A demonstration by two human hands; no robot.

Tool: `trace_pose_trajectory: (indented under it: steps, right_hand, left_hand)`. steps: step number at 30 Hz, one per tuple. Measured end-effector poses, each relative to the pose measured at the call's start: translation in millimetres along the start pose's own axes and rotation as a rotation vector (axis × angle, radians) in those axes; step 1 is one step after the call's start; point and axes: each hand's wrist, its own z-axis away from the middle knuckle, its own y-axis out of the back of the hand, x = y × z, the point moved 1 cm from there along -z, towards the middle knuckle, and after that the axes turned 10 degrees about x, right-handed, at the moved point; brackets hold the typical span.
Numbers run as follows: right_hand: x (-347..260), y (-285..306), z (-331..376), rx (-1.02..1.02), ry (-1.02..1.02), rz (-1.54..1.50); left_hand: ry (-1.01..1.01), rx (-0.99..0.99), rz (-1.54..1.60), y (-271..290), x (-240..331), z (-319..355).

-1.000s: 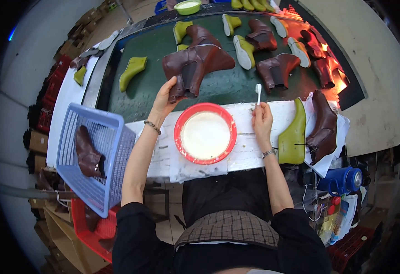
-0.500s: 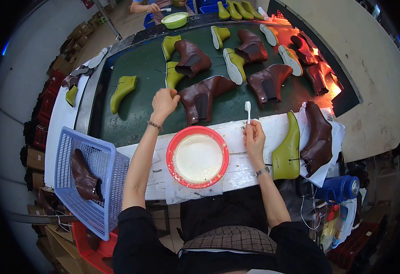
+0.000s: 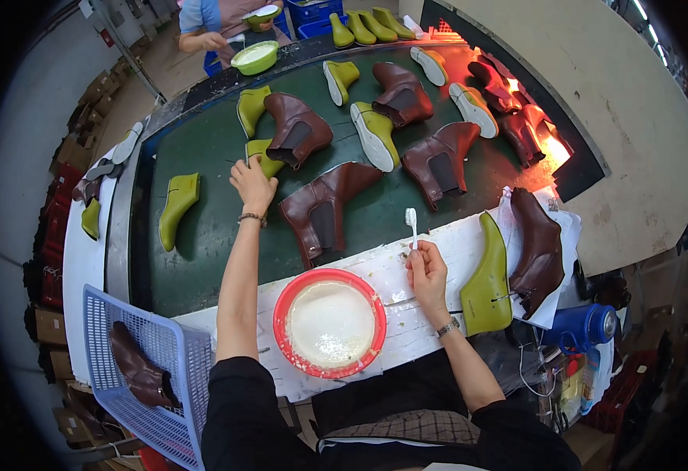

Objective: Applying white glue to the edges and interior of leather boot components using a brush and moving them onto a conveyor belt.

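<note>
My right hand point(image 3: 428, 275) holds a white toothbrush point(image 3: 414, 230) upright, bristle end up, over the white worktop. Reaching out over the green surface, my left hand point(image 3: 253, 188) has its fingers apart at the near end of a lime-green shoe last point(image 3: 265, 158); whether they touch it is hard to tell. Just right of that hand lies a brown ankle boot point(image 3: 324, 208) with a dark elastic panel. A red bowl point(image 3: 279, 314) of creamy white liquid stands between my forearms. Right of my right hand are another green last point(image 3: 485, 282) and a brown boot point(image 3: 536, 247).
More brown boots point(image 3: 442, 165) and green lasts point(image 3: 179, 210) lie across the green belt point(image 3: 218, 243). A glowing orange heater is at the far right. A blue basket point(image 3: 191, 353) with a boot stands left, a blue flask point(image 3: 579, 326) right. Opposite, a co-worker holds a brush near a green bowl point(image 3: 254, 58).
My left hand has opened and moved forward and left to the green last. The right hand keeps the toothbrush. The view has shifted, and the co-worker now shows more.
</note>
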Motion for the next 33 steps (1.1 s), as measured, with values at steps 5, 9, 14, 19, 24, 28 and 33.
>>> trace_pose_trajectory:
  steps: [5,9,14,19,24,28,33]
  right_hand:
    - [-5,-1,-2,0.015,-0.031,-0.007]
    - [1,-1,-2,0.025,-0.035,0.020]
    - [-4,-3,0,0.016,-0.047,0.067]
    - [-3,0,3,0.062,-0.067,0.105]
    - [-4,-5,3,0.022,-0.104,0.125]
    - [-4,1,2,0.051,-0.107,0.128]
    - [-6,-4,0,0.032,-0.067,0.151]
  left_hand:
    - [-0.020,0.039,-0.027,2,-21,-10]
    - [-0.084,-0.011,-0.172,10,-25,-32]
    - [-0.203,0.160,-0.113,-10,-10,-106]
    - [0.117,-0.083,-0.197,-65,3,-162]
    - [0.322,-0.053,-0.077,-105,-48,-192]
    - [0.348,-0.078,-0.036,-99,-44,-187]
    - [0.366,-0.008,-0.011,-82,-63,-174]
